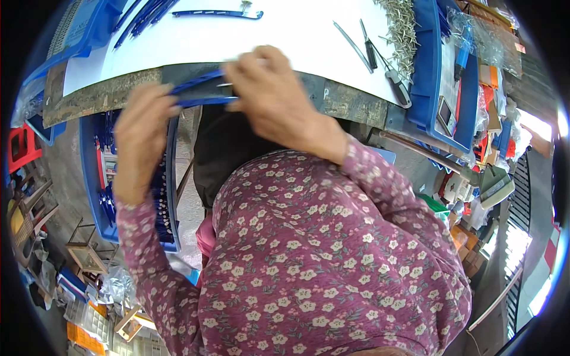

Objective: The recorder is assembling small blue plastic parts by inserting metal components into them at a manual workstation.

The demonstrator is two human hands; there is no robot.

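Both my hands are raised at the table's front edge, slightly blurred. Between them stretch two slim blue strips (205, 101), one above the other; whether they are joined is hidden by my fingers. My left hand (142, 118) pinches their left ends. My right hand (270, 98) is closed round the right ends, and a small silvery metal piece (224, 85) shows beside its fingers. Farther back on the white tabletop lies a single blue strip (217, 13) with a small metal part by its right end. A bunch of similar blue strips (145, 21) lies to its left.
On the table's right are a heap of small metal pins (402, 38), tweezers (352, 46), a dark-handled tool (370, 53) and a screwdriver (398, 88). A blue bin (423, 77) stands at the right edge. Below the left side, another blue bin (90, 172) holds blue parts.
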